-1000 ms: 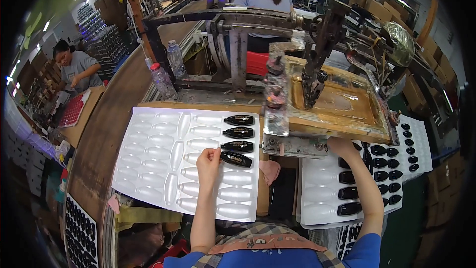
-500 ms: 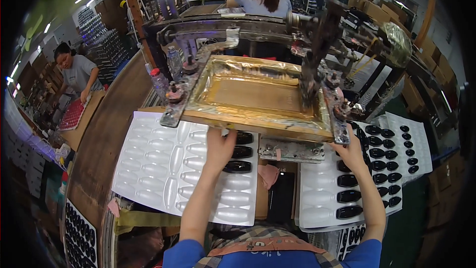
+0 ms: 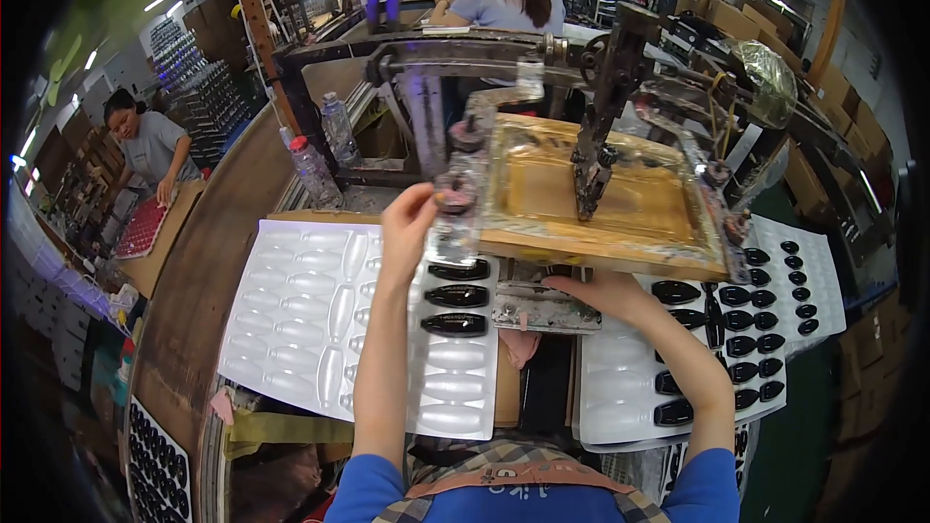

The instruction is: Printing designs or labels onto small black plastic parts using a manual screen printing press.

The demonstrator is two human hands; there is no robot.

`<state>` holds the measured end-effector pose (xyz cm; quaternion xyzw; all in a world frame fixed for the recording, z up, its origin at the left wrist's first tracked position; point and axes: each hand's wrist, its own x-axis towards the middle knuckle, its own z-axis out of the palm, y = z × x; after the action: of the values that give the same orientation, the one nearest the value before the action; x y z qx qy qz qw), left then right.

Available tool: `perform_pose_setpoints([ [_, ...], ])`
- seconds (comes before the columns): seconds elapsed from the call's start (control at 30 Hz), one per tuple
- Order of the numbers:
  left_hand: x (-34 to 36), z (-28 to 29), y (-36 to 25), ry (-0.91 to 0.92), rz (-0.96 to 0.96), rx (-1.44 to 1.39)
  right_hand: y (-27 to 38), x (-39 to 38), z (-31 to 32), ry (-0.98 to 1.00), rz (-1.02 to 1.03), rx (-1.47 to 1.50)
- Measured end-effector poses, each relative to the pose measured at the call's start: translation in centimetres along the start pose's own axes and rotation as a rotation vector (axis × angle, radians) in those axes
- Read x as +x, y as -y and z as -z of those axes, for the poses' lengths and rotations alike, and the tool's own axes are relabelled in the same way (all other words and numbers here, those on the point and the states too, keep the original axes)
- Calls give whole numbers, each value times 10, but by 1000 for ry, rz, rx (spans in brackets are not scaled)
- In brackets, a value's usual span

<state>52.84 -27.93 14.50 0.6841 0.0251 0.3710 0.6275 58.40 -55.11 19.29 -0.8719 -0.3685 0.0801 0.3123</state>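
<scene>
My left hand [image 3: 407, 223] is raised with curled fingers at the left clamp [image 3: 455, 196] of the screen-printing frame [image 3: 523, 242], which has a yellow interior under a dark squeegee head [image 3: 591, 184]. My right hand [image 3: 605, 292] reaches under the frame onto the stained metal jig [image 3: 538, 315]; its fingertips are partly hidden, and I cannot tell what they hold. Left of the jig lies a white moulded tray [image 3: 310, 310] with several glossy black bottles [image 3: 455, 323] in its right column. At right, another white tray [image 3: 620, 397] carries rows of black pieces [image 3: 673, 412].
A dark machine crossbar [image 3: 417, 63] spans behind the frame, near plastic bottles [image 3: 315, 174]. A wooden conveyor [image 3: 194, 291] runs along the left. One co-worker [image 3: 155, 145] works at a red tray; another [image 3: 513, 0] faces away ahead. Cardboard boxes [image 3: 727, 19] stand back right.
The screen frame swung left, then back rightward. My left hand rose from the tray to the frame's left clamp; my right hand shifted left under the frame onto the jig.
</scene>
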Motion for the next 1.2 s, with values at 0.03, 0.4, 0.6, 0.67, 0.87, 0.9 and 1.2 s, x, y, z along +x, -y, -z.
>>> perform_pose_setpoints([
  [0.03, -17, 11, -18, -103, 115, -85, 6, 0, -1, 68, -94, -11],
  [0.4, -186, 38, 11, -408, 413, 112, -145, -9, 11, -166, -75, -285],
  [0.6, -199, 35, 16, -314, 290, 576, -140, 18, 4, 70, -186, -657],
  [0.67, -200, 36, 11, -221, 206, 703, -209, 17, -12, -198, 134, -55],
  [0.87, -161, 30, -19, -217, -24, 763, -178, 10, 12, -96, -75, -165],
  [0.9, -144, 24, -25, -211, -98, 700, -171, 9, 14, -69, -115, -179],
  [1.2, -15, -56, 9, 305, -288, 552, -65, -36, 37, -180, -13, 181],
])
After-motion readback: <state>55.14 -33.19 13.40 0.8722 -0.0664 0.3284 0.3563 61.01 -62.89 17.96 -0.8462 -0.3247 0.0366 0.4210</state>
